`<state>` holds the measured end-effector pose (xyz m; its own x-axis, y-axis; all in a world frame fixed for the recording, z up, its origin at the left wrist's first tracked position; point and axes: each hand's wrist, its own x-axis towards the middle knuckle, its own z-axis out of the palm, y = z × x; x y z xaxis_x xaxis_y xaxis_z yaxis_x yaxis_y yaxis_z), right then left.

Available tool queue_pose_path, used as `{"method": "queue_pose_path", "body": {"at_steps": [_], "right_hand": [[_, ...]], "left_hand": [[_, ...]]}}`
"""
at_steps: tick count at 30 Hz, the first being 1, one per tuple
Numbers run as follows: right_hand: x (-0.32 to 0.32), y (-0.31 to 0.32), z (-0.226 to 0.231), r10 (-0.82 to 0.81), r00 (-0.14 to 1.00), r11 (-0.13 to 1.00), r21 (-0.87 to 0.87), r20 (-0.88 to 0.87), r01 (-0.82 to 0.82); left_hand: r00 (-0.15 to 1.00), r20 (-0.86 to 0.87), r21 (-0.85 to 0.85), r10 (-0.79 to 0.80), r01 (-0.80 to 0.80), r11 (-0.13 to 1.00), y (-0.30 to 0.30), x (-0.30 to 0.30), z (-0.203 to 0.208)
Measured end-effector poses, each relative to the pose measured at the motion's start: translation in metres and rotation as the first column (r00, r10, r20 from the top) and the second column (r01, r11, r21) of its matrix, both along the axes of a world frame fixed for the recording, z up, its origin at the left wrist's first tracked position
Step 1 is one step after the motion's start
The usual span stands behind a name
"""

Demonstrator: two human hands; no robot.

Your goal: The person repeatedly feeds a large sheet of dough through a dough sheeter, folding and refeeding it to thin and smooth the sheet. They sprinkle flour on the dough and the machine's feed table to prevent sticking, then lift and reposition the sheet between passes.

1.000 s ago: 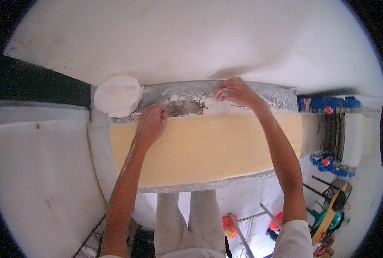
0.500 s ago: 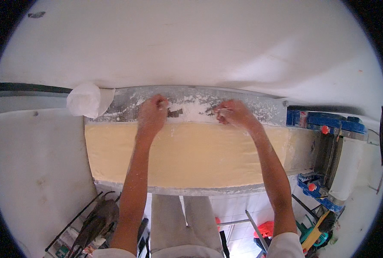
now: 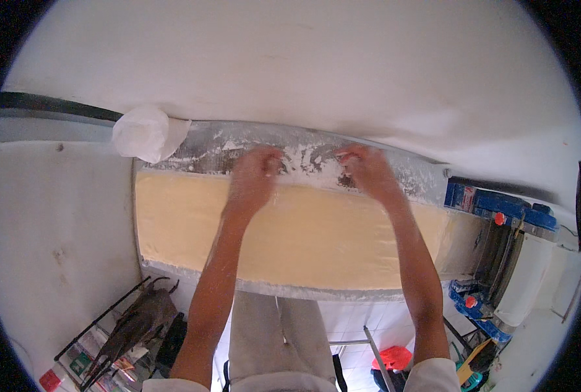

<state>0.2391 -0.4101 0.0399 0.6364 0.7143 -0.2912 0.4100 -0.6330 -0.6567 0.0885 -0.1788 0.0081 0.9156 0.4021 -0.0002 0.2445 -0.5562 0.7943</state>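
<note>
A wide, pale yellow sheet of dough (image 3: 316, 242) lies flat along the near part of a long metal worktop (image 3: 202, 140). White flour (image 3: 301, 160) is spread in patches on the bare strip beyond it. My left hand (image 3: 258, 173) is over the dough's far edge and that strip, its fingers curled in; whatever is inside them is hidden. On the other side of the flour, my right hand (image 3: 370, 171) is low over the strip, with fingers pointing left and smeared by motion. Both forearms reach across the dough.
A white bag or cloth bundle (image 3: 143, 135) sits at the worktop's far left corner. At the right end stands a blue-framed roller machine (image 3: 509, 212) with red knobs. A white wall rises behind. Below left is a black rack (image 3: 130, 326) with odds and ends.
My left hand has moved right across the flour strip, while my right hand has shifted slightly right. The flour between them looks more scattered, and the whole view has tilted a little.
</note>
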Motion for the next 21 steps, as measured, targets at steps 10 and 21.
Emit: {"method": "queue_pose_path", "body": {"at_steps": [10, 21], "right_hand": [[-0.022, 0.001, -0.040, -0.229, 0.548, 0.858, 0.099, -0.804, 0.504], [-0.070, 0.016, 0.022, -0.231, 0.745, 0.828, 0.275, -0.626, 0.488]], "left_hand": [[0.970, -0.230, -0.303, -0.079, 0.006, 0.953, 0.012, 0.009, -0.023], [0.980, -0.115, -0.404, -0.160, 0.101, 0.909, -0.017, -0.006, 0.056]]}}
